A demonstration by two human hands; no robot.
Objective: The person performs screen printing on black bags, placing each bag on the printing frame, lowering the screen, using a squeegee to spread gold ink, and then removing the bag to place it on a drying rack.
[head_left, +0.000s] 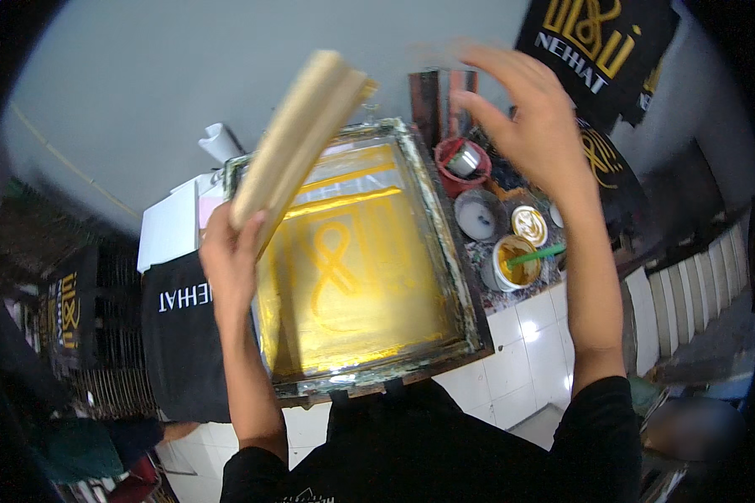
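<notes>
My left hand point(231, 256) is closed around the lower end of a wooden squeegee point(298, 126), which is raised and tilted over the left side of a screen-printing frame point(470, 331). Gold-yellow ink smears the edge of the squeegee at its upper end. Across the mesh point(394, 285) lies a yellow film with a looped design showing through, and thick ink lines cross its far part. My right hand point(524, 109) is lifted beyond the frame's far right corner. Its fingers are spread and blurred, and I see nothing in it.
Right of the frame stand a white ink tub point(499, 272) with a green stick point(541, 254), a grey tub point(480, 216), a red bowl point(466, 172) and a smeared lid point(528, 225). Black printed fabric point(184, 335) lies at left. A person's sleeve point(126, 436) shows lower left.
</notes>
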